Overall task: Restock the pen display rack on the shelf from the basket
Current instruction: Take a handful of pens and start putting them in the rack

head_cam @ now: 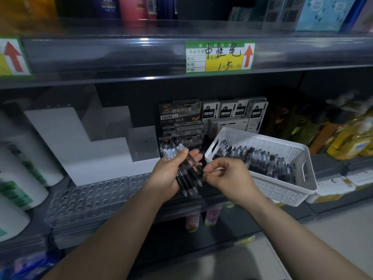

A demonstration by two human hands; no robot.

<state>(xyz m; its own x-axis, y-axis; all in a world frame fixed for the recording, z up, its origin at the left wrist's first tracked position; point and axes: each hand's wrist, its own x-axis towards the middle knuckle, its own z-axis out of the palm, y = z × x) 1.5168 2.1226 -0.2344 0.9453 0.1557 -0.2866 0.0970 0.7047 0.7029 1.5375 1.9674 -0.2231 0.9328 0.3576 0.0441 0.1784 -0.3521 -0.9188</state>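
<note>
Head view: left hand (167,175) grips a bundle of clear black-gripped pens (182,165), right hand (229,175) pinches one, probably bound for the clear holed plastic rack (90,199)

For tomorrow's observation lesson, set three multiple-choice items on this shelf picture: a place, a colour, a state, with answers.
1. Where does the basket stand, relative to the clear pen rack? A left of it B right of it C on top of it
2. The basket's colour? A white B red C black
3. The left hand: A hangs empty B grips a bundle of pens C lies in the basket
Answers: B, it stands to the rack's right; A, its perforated walls are white; B, fingers curl round the pens.
</note>
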